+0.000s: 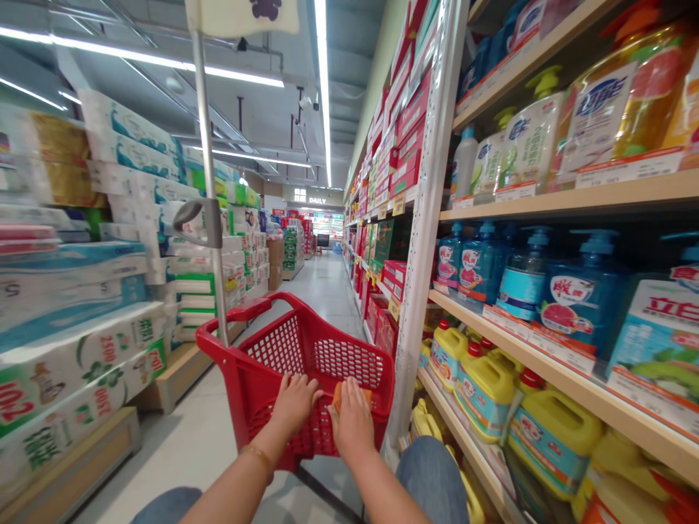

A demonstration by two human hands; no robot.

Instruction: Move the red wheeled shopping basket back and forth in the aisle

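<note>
A small red shopping cart (349, 353) with a perforated basket stands right in front of me. My right hand (352, 422) is closed around a small orange packet (337, 397) at the basket's near side. The fingers cover most of the packet, so its exact kind does not show. To the left, my left hand (293, 404) lies over the near edge of the basket, fingers stretched forward and somewhat apart, with nothing visible in it. Whether it touches the red plastic I cannot tell.
Shelves on the right hold blue pump bottles (582, 291), yellow jugs (554, 437) and clear pump bottles (532, 138). Stacked tissue packs (81, 349) line the left on low wooden platforms. A metal pole (204, 131) rises from the cart. The aisle floor (322, 284) runs ahead.
</note>
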